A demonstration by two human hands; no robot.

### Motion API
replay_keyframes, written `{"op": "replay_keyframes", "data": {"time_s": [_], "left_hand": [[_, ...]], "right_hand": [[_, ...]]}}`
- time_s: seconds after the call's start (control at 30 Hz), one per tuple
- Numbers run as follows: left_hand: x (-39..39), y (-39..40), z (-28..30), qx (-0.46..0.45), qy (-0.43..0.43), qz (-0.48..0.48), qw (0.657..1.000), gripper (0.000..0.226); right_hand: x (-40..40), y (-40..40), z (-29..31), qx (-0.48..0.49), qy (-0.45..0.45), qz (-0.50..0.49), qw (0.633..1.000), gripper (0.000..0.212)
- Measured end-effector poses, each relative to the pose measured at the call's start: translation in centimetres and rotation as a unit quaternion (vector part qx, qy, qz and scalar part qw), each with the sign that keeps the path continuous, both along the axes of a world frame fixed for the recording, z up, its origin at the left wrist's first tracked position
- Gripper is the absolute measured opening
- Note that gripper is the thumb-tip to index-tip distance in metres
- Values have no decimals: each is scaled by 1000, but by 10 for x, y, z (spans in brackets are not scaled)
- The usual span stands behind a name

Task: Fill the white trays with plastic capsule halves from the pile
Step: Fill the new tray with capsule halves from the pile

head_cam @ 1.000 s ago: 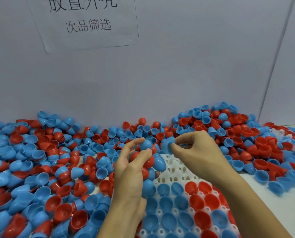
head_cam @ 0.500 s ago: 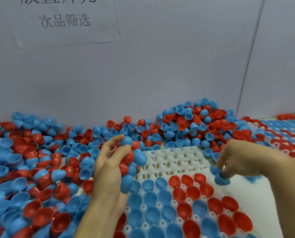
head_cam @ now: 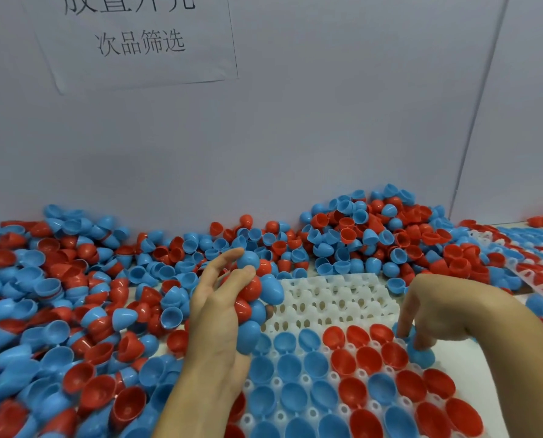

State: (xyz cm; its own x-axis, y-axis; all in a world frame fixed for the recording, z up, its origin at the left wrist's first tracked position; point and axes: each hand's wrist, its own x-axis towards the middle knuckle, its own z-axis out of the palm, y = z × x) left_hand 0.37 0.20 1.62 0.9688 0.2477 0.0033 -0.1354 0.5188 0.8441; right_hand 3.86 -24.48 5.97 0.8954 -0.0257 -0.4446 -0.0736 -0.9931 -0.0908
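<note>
A white tray (head_cam: 333, 298) with rows of cups lies in front of me; its near rows hold blue and red capsule halves, its far rows are bare. My left hand (head_cam: 214, 314) hovers over the tray's left edge, cradling a handful of blue and red capsule halves (head_cam: 252, 298). My right hand (head_cam: 447, 314) is at the tray's right edge, fingertips pinching a blue capsule half (head_cam: 423, 357) down at a cup. A big pile of capsule halves (head_cam: 74, 295) spreads to the left and along the wall.
A higher mound of halves (head_cam: 368, 229) sits against the grey wall behind the tray. A second filled tray (head_cam: 529, 257) lies at the far right. A paper sign (head_cam: 137, 39) hangs on the wall.
My right hand moved from my left hand's handful to the tray's right edge with a blue half and lowered it to a cup. My left hand kept its handful.
</note>
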Motion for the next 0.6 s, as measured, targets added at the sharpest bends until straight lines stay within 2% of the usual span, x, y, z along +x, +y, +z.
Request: {"op": "replay_keyframes", "data": {"time_s": [0.1,0.3,0.4,0.47,0.5,0.6], "left_hand": [[-1,0,1,-2,0,0,1000,32],[-2,-1,2,-10,8,0,1000,21],[-4,-1,4,-17,3,-10,1000,27],[-6,0,6,-23,-12,-29,999,31],[-7,0,7,-25,-23,-48,998,33],[-12,1,8,-13,-68,-111,991,37]], "right_hand": [[3,2,-6,-8,-1,-3,1000,20],[1,-1,-2,-6,-11,-3,1000,29],[1,1,7,8,-87,3,996,34],[3,12,14,72,-158,28,984,31],[3,21,16,136,-186,40,972,29],[-2,55,16,379,-200,68,901,36]]}}
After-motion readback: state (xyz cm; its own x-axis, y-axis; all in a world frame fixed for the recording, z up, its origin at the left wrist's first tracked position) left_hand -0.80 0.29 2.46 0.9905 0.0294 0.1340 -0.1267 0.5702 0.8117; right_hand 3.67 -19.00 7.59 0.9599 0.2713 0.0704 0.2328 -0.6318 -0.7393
